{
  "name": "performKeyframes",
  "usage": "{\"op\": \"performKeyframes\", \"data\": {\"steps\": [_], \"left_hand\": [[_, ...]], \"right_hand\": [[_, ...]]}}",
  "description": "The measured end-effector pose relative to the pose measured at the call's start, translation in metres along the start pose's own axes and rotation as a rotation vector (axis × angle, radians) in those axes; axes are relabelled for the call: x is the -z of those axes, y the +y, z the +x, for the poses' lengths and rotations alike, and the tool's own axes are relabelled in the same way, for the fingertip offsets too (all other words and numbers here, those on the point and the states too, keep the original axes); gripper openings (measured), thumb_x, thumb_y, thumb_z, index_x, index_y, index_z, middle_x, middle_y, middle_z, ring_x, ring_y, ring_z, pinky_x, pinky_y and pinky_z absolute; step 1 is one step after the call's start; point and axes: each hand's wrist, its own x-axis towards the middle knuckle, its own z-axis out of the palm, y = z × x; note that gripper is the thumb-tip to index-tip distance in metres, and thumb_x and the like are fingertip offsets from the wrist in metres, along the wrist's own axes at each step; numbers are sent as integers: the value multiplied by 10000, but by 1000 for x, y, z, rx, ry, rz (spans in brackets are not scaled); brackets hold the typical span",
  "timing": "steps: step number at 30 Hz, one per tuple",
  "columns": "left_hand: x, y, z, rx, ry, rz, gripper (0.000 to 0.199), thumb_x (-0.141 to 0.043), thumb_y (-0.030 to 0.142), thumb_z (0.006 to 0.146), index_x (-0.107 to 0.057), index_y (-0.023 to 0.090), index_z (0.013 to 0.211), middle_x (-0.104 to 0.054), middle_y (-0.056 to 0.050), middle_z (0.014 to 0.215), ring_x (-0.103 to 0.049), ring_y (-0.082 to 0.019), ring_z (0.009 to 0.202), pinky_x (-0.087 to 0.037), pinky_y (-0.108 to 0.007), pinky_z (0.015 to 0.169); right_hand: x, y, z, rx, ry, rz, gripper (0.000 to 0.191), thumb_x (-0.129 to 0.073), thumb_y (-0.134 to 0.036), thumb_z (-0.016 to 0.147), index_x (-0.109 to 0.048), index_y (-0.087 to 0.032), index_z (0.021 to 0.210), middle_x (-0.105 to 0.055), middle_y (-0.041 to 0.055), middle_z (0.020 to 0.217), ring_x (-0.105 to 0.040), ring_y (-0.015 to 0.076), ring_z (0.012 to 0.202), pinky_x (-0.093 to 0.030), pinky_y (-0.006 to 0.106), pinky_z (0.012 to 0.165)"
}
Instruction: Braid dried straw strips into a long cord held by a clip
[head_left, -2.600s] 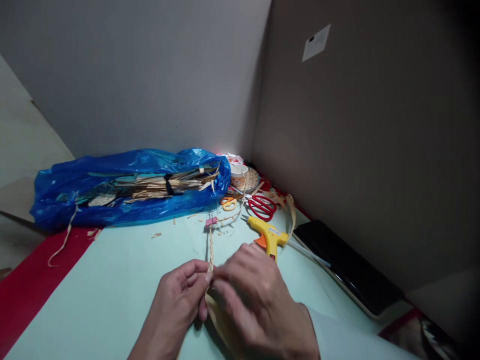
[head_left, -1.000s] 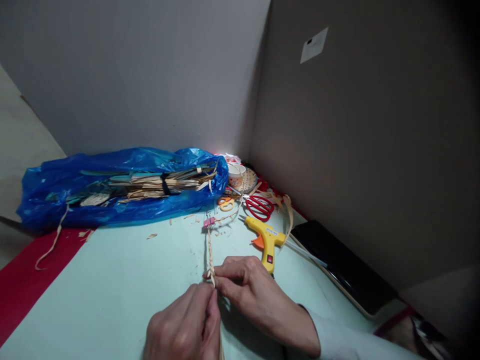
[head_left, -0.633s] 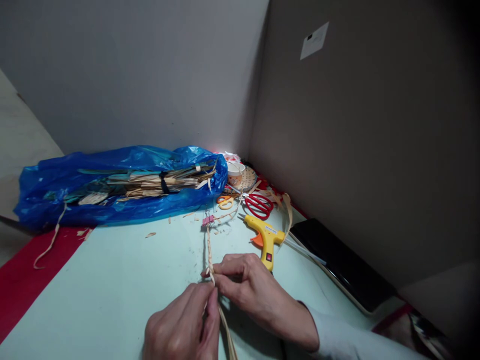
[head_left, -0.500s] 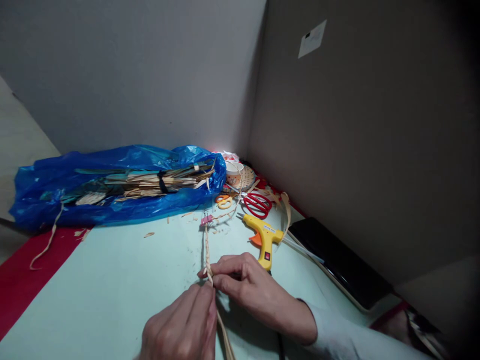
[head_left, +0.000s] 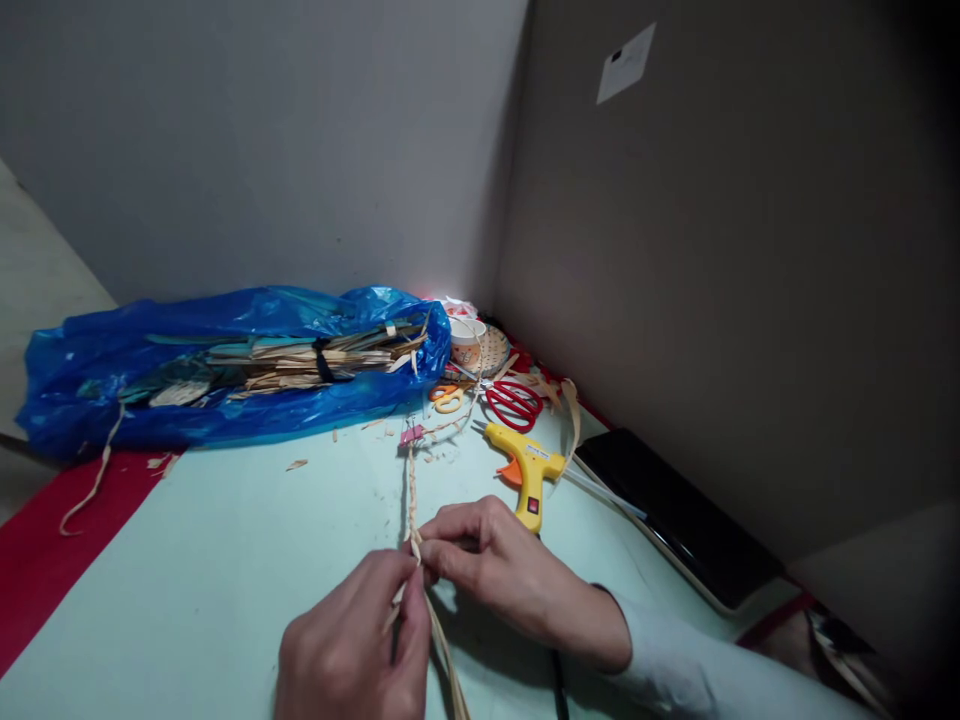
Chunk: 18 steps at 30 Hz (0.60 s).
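Observation:
A thin braid of pale dried plant strips [head_left: 412, 492] runs toward me from a pink binder clip [head_left: 411, 435] on the table. My right hand [head_left: 495, 570] pinches the braid's lower end between thumb and fingers. Just below and to the left, my left hand [head_left: 356, 635] is closed on strips at the same spot, thumb against forefinger. Loose unbraided strips [head_left: 448, 665] hang down between the hands toward the near edge. The fingertips partly hide the crossing point of the strips.
A blue plastic bag [head_left: 225, 425] with bundled dried strips [head_left: 300, 365] lies along the wall. Right of the clip are orange-handled scissors [head_left: 450, 400], red-handled scissors [head_left: 514, 404], a yellow glue gun [head_left: 531, 470] and a cup [head_left: 466, 345]. A black flat object [head_left: 675, 515] rests at the right.
My left hand has turned slightly, its thumb now showing apart from the curled fingers below the pinch. My right hand keeps its pinch on the braid. The view has shifted slightly.

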Motion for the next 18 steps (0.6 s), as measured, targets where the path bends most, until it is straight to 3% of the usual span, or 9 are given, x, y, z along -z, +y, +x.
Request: {"op": "performKeyframes", "data": {"steps": [3, 5, 7, 9, 13, 15, 18], "left_hand": [[3, 1, 4, 324, -58, -140, 179, -531, 299, 866, -579, 216, 715, -594, 52, 560, -557, -105, 472, -426, -182, 462], [4, 2, 6, 375, -63, -151, 164, -558, 300, 850, -579, 218, 710, -598, 52, 556, -564, -110, 475, -431, -177, 451], [3, 0, 5, 230, -39, -122, 121, -573, 240, 843, -593, 210, 727, -606, 44, 581, -576, -107, 488, -453, -176, 480], [2, -4, 0, -35, -32, -45, 80, -561, 150, 844, -617, 183, 798, -613, 20, 615, -601, -113, 526, -479, -187, 533], [-2, -14, -10, -466, -77, 260, 232, -527, 42, 825, -606, 64, 1043, -675, -76, 722, -652, -162, 608, -506, -240, 568], [-3, -14, -13, -554, -54, 431, 280, -498, 22, 816, -586, 31, 1081, -689, -88, 729, -641, -165, 563, -491, -253, 516], [-3, -4, -15, -575, -31, 616, 286, -419, -19, 812, -613, 38, 1014, -666, -57, 646, -598, -154, 487, -451, -257, 459]], "right_hand": [[-1, 2, 0, 22, -4, 10, 261, -502, -274, 841, -577, -131, 636, -354, -44, 567, -310, 86, 566, -252, 211, 504], [-2, 1, -1, 44, 9, -18, 282, -500, -271, 841, -518, -142, 591, -315, -46, 564, -287, 84, 562, -238, 213, 499], [-3, 1, -1, 74, 45, -78, 289, -513, -249, 828, -495, -143, 560, -326, -44, 566, -295, 85, 568, -248, 212, 510], [-4, 2, -1, 94, 62, -125, 279, -520, -227, 817, -532, -136, 553, -379, -37, 570, -337, 90, 581, -273, 210, 532], [-3, 2, 0, 56, 38, -69, 223, -518, -233, 809, -694, -132, 716, -522, -11, 600, -433, 118, 615, -333, 210, 565], [-2, 1, 0, 53, 37, -44, 231, -517, -241, 811, -712, -134, 748, -557, -2, 622, -445, 126, 623, -349, 211, 573], [-1, 1, -1, 66, 19, -53, 275, -513, -275, 834, -668, -129, 660, -501, -16, 586, -392, 110, 590, -321, 206, 547]]}}
